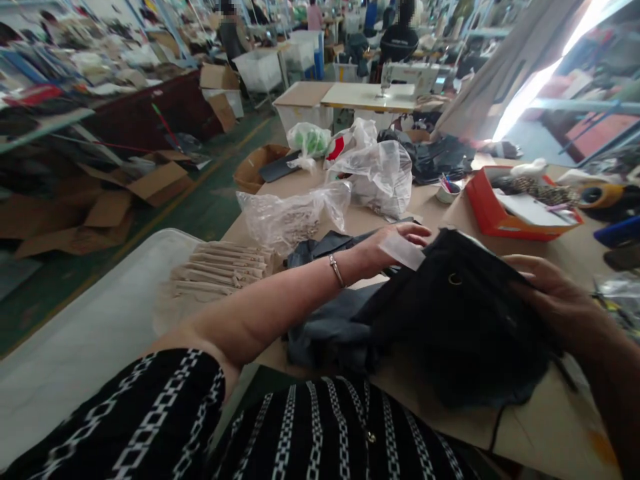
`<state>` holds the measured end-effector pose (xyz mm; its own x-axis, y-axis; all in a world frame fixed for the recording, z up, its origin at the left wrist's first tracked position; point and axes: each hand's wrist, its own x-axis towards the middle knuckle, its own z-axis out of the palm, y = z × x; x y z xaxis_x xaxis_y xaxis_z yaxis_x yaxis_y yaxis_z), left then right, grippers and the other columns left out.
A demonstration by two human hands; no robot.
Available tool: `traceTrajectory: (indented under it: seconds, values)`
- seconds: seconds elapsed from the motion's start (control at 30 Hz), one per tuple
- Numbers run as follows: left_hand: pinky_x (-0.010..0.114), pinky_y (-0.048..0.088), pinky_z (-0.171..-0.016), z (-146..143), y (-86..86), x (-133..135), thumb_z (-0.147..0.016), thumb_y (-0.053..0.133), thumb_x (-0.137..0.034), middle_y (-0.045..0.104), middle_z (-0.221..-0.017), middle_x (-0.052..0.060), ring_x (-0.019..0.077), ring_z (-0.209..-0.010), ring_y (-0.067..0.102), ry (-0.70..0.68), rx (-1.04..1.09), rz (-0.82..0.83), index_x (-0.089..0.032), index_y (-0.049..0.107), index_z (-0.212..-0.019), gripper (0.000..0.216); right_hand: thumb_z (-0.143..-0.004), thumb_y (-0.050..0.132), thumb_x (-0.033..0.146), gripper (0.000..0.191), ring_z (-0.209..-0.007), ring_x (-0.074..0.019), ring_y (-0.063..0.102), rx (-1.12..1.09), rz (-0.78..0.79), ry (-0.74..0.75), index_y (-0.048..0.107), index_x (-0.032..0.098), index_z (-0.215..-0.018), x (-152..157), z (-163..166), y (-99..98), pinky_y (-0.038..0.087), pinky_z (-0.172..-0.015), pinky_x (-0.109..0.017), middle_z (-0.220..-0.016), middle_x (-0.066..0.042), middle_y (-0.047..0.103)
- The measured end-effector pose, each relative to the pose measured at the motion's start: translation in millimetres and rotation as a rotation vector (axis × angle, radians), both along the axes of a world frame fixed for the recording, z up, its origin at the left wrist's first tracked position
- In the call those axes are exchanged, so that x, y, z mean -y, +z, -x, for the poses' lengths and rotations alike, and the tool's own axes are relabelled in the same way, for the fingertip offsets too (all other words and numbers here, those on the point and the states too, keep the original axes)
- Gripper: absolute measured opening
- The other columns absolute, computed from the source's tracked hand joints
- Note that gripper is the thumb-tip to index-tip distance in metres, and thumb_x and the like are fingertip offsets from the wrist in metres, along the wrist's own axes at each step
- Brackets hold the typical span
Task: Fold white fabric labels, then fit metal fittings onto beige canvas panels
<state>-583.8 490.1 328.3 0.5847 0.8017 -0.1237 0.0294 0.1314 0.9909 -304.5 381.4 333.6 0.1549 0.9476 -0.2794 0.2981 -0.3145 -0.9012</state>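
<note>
A black fabric piece, bag-like with a metal eyelet, (pixel 465 320) stands tilted above the table in front of me. My right hand (pixel 543 287) grips its upper right edge, thumb and fingers partly hidden by the cloth. At its upper left corner is my left hand (pixel 383 250), wearing a bracelet, its visible fingers loosely stretched and apart. A white tag-like strip (pixel 403 252) crosses in front of that hand and reaches the black fabric; whether the thumb touches it is hidden. Beneath my left forearm lies crumpled dark grey cloth (pixel 333 327).
Stacked beige fabric pieces (pixel 225 267) lie on the left. Clear plastic bags (pixel 380 177) stand at the table's far side. An orange box (pixel 520 223) of odds and ends is at the right, near a small cup of pens (pixel 447 190). Behind is a sewing machine (pixel 413 77).
</note>
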Motion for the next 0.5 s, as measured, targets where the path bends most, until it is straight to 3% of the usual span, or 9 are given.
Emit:
traceTrajectory:
  seconds: [0.1, 0.17, 0.23, 0.3, 0.37, 0.5]
  values:
    - [0.034, 0.049, -0.082, 28, -24.7, 16, -0.082, 0.055, -0.025, 0.064, -0.106, 0.011, 0.0189, -0.091, 0.061, -0.014, -0.346, -0.182, -0.013, 0.060, -0.108, 0.029, -0.056, 0.070, 0.059, 0.055, -0.055, -0.0248, 0.063, 0.242, 0.027, -0.239, 0.061, 0.031, -0.102, 29, -66, -37.7, 0.045, -0.044, -0.039, -0.082, -0.015, 0.069]
    - [0.039, 0.044, -0.094, 50, -47.1, 35, -0.074, 0.067, -0.032, 0.063, -0.107, 0.010, 0.0240, -0.101, 0.058, -0.045, -0.479, -0.238, -0.014, 0.063, -0.104, 0.036, -0.058, 0.064, 0.064, 0.059, -0.064, -0.0319, 0.064, 0.457, 0.028, -0.242, 0.058, 0.033, -0.108, 46, -94, -66.6, 0.048, -0.049, -0.046, -0.086, -0.012, 0.067]
    - [0.045, 0.035, -0.104, 69, -72.3, 54, -0.057, 0.080, -0.037, 0.058, -0.122, 0.011, 0.0307, -0.116, 0.050, -0.070, -0.624, -0.290, -0.016, 0.060, -0.113, 0.063, -0.064, 0.058, 0.064, 0.058, -0.078, -0.0368, 0.064, 0.677, -0.052, -0.190, 0.056, 0.031, -0.112, 56, -95, -90.7, 0.050, -0.058, -0.050, -0.095, -0.012, 0.065]
    - [0.050, 0.030, -0.106, 79, -96.2, 66, -0.062, 0.076, -0.041, 0.049, -0.132, 0.013, 0.0346, -0.124, 0.042, -0.028, -0.767, -0.316, -0.017, 0.054, -0.123, 0.070, -0.075, 0.049, 0.058, 0.048, -0.085, -0.0359, 0.064, 0.744, -0.142, -0.062, 0.056, 0.027, -0.111, 53, -68, -106.3, 0.051, -0.069, -0.050, -0.103, -0.013, 0.063]
    - [0.053, 0.032, -0.104, 82, -114.4, 69, -0.076, 0.063, -0.041, 0.047, -0.132, 0.016, 0.0347, -0.123, 0.043, 0.026, -0.862, -0.318, -0.014, 0.051, -0.126, 0.058, -0.085, 0.038, 0.046, 0.037, -0.091, -0.0314, 0.064, 0.676, -0.211, 0.172, 0.059, 0.025, -0.106, 34, -19, -114.9, 0.050, -0.080, -0.048, -0.105, -0.012, 0.064]
    - [0.043, 0.041, -0.099, 82, -131.7, 64, -0.079, 0.059, -0.033, 0.054, -0.117, 0.013, 0.0280, -0.113, 0.051, 0.074, -0.920, -0.337, -0.015, 0.057, -0.116, 0.041, -0.088, 0.037, 0.026, 0.033, -0.111, -0.0226, 0.057, 0.610, -0.234, 0.539, 0.064, 0.022, -0.107, -32, 93, -125.8, 0.043, -0.098, -0.036, -0.116, -0.008, 0.064]
